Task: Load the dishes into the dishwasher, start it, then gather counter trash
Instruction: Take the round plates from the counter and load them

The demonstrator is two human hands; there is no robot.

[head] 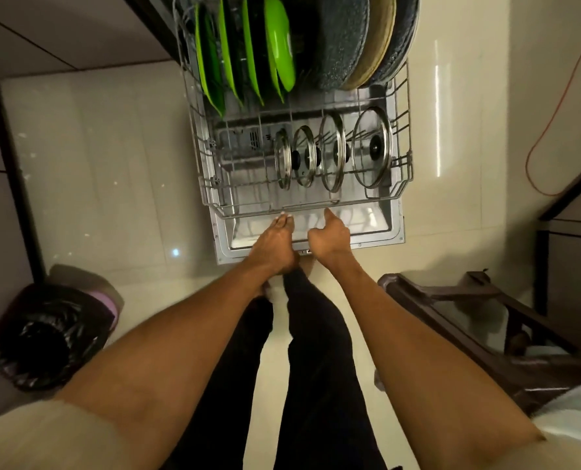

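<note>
The grey wire dishwasher rack (299, 154) stands pulled out over the open steel door (367, 237), laden with green plastic plates (248, 52), dark speckled pans (343, 39) and four glass lids (330, 152) nearest its front rail. Both hands are at that front rail: the left hand (275, 239) has straight fingers (284, 219) touching it, while the right hand (330, 237) is curled, thumb up against the rail; whether it grips the wire I cannot tell. Loaded so, the rack should roll heavily and rattle. The glass is fragile, so pushing evenly at the rail's middle seems wisest.
</note>
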